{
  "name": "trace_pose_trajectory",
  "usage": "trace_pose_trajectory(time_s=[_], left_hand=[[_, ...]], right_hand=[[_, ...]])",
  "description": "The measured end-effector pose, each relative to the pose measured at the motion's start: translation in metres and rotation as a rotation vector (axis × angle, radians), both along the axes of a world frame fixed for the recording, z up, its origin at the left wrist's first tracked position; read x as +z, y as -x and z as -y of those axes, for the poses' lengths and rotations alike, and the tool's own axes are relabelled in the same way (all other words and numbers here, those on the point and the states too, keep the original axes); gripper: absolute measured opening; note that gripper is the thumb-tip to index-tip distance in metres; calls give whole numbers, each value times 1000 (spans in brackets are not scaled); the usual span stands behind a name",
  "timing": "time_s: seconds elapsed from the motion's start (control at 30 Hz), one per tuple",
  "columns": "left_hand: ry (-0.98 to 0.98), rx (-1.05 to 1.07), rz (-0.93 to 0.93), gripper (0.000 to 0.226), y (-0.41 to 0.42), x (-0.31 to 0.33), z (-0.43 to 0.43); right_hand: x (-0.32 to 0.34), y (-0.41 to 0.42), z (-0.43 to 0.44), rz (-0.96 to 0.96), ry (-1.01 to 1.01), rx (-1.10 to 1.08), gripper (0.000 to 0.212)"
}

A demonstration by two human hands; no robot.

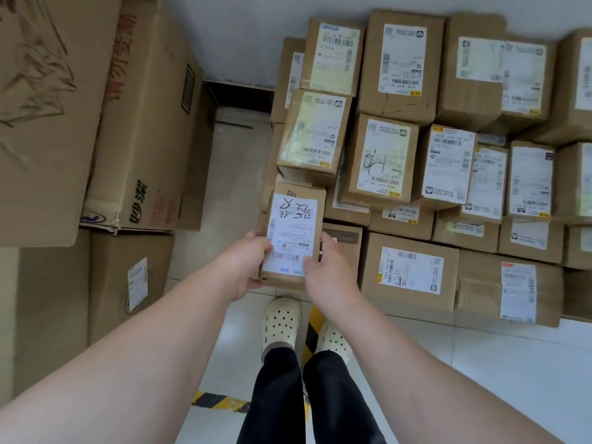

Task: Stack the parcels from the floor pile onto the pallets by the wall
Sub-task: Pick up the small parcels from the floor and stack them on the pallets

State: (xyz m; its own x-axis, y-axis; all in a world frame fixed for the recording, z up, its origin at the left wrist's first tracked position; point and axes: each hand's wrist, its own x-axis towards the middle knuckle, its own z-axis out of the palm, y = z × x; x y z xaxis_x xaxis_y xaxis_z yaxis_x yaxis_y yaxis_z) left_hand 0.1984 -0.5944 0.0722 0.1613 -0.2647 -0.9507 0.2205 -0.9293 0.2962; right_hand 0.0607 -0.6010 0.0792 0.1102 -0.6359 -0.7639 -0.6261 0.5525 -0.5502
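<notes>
A small brown parcel (293,233) with a white label and black handwriting is held out in front of me, at the left front corner of the parcel stack. My left hand (248,265) grips its left side with the thumb on the label. My right hand (330,272) grips its right side, thumb on the label's lower edge. Behind and to the right, several labelled cardboard parcels (381,158) lie stacked in rows against the white wall (243,36). The pallet beneath them is hidden.
Large cardboard cartons (141,123) are piled on the left, with a smaller labelled carton (128,283) below them. A narrow strip of tiled floor (237,187) runs between them and the stack. Yellow-black floor tape (217,400) lies by my feet.
</notes>
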Motion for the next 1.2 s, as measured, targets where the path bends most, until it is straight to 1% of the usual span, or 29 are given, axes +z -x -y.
trace_pose_trajectory(time_s=[0.1, 0.23, 0.33, 0.43, 0.5, 0.6, 0.67, 0.73, 0.77, 0.8, 0.83, 0.87, 0.9, 0.93, 0.97, 1.0, 1.03, 1.1, 1.13, 1.2], left_hand=[[6, -30, 4, 46, 4, -15, 4], [32, -1, 13, 55, 5, -29, 9], [49, -1, 12, 57, 5, -29, 13], [63, -46, 36, 57, 6, -25, 16], [48, -85, 41, 53, 9, -21, 16], [-5, -105, 26, 39, 13, -18, 7], [-27, -34, -7, 32, 14, -17, 2], [-33, 90, -100, 24, 15, -17, 1], [-40, 121, -129, 20, 16, -14, 2], [-52, 129, -119, 16, 17, -12, 4], [-68, 133, -65, 18, 17, -9, 6], [-83, 129, 37, 28, 16, -8, 6], [-76, 107, 179, 46, 15, -5, 7], [-29, 61, 310, 64, 11, -1, 8], [41, -12, 400, 78, 8, 4, 9], [111, -88, 440, 84, 5, 8, 12], [172, -144, 435, 81, 3, 10, 15], [231, -217, 385, 60, -1, 13, 21], [230, -220, 363, 52, -2, 13, 23], [236, -181, 336, 47, -3, 12, 24]], right_hand=[[-14, -1, 5, -2, 9, 16, 47], [-24, -3, 10, 1, 35, 9, 52], [-26, -1, 14, 9, 51, -12, 55], [-29, -1, 14, 14, 71, -3, 55], [-30, -1, 14, 2, 97, 23, 53], [-25, 0, 21, -61, 141, 126, 59], [-21, 1, 30, -72, 200, 225, 61], [-16, 2, 39, -136, 307, 324, 60], [-14, 3, 42, -175, 367, 325, 60], [-13, 6, 43, -208, 414, 289, 60], [-11, 8, 41, -231, 437, 228, 60], [-11, 11, 37, -239, 435, 153, 61], [-10, 13, 32, -240, 405, 71, 63], [-10, 15, 26, -231, 352, -11, 65], [-10, 15, 21, -222, 279, -84, 66], [-12, 16, 18, -217, 197, -141, 64], [-13, 15, 16, -218, 113, -184, 54], [-12, 12, 16, -183, -14, -240, 28], [-12, 11, 17, -150, -30, -262, 23], [-11, 10, 18, -94, -1, -291, 25]])
